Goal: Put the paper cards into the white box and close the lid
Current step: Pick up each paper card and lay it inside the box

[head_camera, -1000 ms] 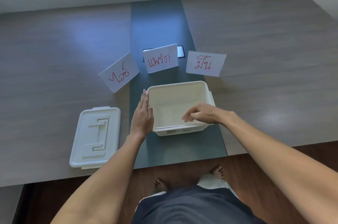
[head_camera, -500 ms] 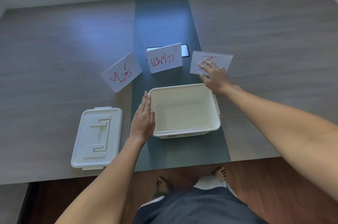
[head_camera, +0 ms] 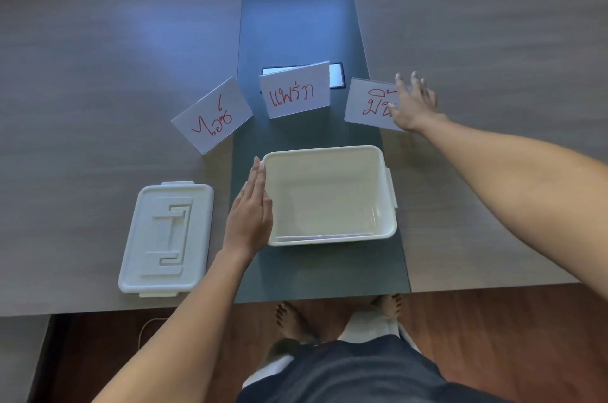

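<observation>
The open white rectangular plastic box (head_camera: pixel 329 195) is seen at centre of the grey wooden table (head_camera: pixel 98 73), steadied at nine o'clock by the flat, open left hand (head_camera: pixel 249 215). Its white ribbed lid (head_camera: pixel 166 239) lies further towards nine. Three red-lettered folded paper cards (head_camera: pixel 295 93) stand at twelve; the one o'clock card (head_camera: pixel 368 103) is overlapped by the spread-fingered right hand (head_camera: pixel 413 105), nothing gripped.

White box (head_camera: pixel 390 192): smooth plastic, cream-white, slight sheen on the inner walls; lid (head_camera: pixel 166 239): same smooth plastic, paler, with moulded raised ridges; 3 cards, left card (head_camera: pixel 212 114), middle card (head_camera: pixel 296 94), right card (head_camera: pixel 370 103): matt white paper with red ink handwriting; table (head_camera: pixel 98 73): grey wood-grain finish, faintly reflective; centre strip (head_camera: pixel 296 14): smooth dark teal, soft glare; floor (head_camera: pixel 493 337): reddish-brown wood look.
</observation>
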